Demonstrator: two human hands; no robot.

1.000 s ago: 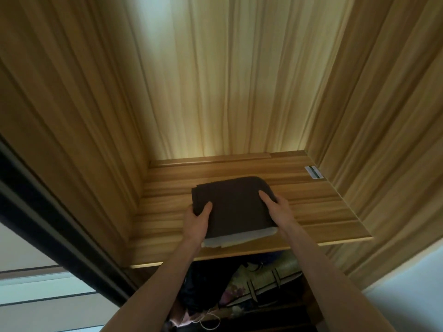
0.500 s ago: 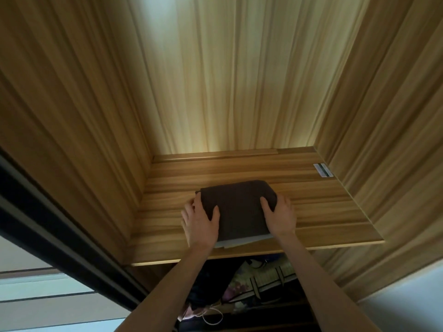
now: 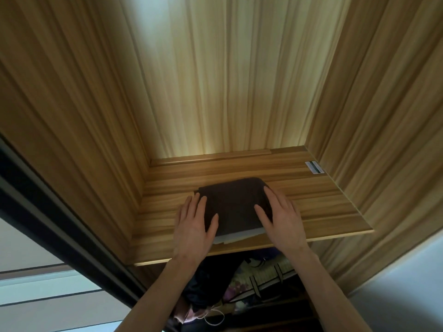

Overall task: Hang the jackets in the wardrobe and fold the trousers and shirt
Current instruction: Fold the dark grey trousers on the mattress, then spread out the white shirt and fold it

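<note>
A person is standing at an open wardrobe, both hands lying flat on a folded dark garment that is sitting near the front edge of a wooden shelf. The left hand is resting on the bundle's left edge with fingers straight and slightly spread, gripping nothing; the right hand is lying on its right edge in the same way, palm down. A paler folded layer is peeking out beneath the dark cloth at the front. Judging by the neat stack, the folding looks done or close to it, with only a final pat or nudge left on the shelf. Below the shelf, dark and patterned clothes are showing, but whether those are the jackets, properly hung, cannot be told from here. A small label is sitting at the shelf's back right corner.
</note>
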